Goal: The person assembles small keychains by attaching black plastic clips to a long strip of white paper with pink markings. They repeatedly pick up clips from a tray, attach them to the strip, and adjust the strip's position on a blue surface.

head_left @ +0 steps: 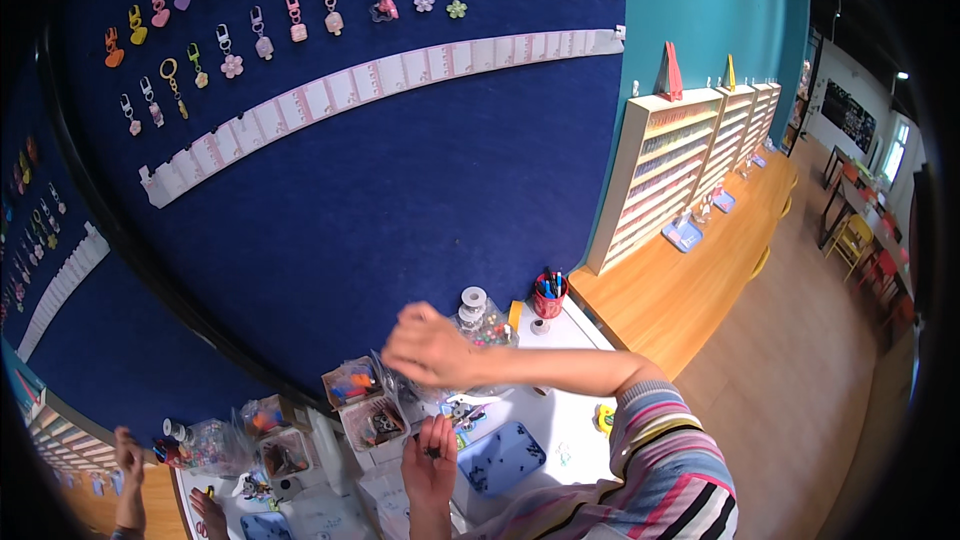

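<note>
Holding left hand (430, 474): cupped dark pieces (433, 451) beside blue tray (516, 438), probably keeping them gathered.
Right hand (428, 345): hung curled above worktop (575, 425); could not tell whether it gripped anything.

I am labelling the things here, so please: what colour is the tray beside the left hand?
The tray is blue; it shows best in the head view.

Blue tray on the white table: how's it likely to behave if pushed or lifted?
The blue tray looks shallow and evenly moulded, so probably light and fairly stiff. Its wide, low shape suggests it would slide rather than tip. The small dark pieces seem loose inside, so tilting would likely shift them.
</note>
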### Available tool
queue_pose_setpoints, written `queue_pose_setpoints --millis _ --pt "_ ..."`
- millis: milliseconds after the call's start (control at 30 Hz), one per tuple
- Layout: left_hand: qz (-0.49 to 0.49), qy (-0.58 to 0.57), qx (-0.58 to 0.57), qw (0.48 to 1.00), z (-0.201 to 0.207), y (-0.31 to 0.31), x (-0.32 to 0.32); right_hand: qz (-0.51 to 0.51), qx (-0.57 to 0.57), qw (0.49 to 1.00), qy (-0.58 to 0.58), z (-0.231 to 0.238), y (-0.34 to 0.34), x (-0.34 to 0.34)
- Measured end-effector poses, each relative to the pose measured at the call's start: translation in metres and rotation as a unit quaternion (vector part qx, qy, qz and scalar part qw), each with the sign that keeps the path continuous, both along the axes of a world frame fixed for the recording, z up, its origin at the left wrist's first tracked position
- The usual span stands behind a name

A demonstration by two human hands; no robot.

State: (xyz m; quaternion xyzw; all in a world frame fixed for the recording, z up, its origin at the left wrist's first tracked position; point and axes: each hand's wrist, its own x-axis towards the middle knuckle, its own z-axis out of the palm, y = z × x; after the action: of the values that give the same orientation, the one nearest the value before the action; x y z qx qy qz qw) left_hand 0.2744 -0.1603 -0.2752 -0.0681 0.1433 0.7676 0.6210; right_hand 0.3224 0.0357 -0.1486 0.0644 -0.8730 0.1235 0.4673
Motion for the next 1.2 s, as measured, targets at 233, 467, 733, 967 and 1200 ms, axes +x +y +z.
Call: queue_pose_setpoints --millis 233,467,733,967,1200 --pt "0.001 0.059 -0.016 0.998 0.016 0.008 0.025 0.032 -0.156 0.966 -0.202 -0.059 -0.062 0.072" --pt "-0.080 0.045 0.047 0.995 0.001 0.001 0.039 0.011 -0.146 0.963 -0.226 -0.078 -0.072 0.097" --pt "-0.093 -0.036 0.095 0.990 -0.018 -0.008 0.048 0.066 -0.204 0.950 -0.228 -0.074 -0.077 0.106" --pt "0.006 0.072 -0.069 0.995 -0.001 -0.010 0.061 0.030 -0.320 0.918 -0.234 -0.061 -0.071 0.109" --pt "0.034 0.139 -0.152 0.978 0.020 -0.014 0.064 0.043 -0.348 0.910 -0.220 -0.062 -0.070 0.107"
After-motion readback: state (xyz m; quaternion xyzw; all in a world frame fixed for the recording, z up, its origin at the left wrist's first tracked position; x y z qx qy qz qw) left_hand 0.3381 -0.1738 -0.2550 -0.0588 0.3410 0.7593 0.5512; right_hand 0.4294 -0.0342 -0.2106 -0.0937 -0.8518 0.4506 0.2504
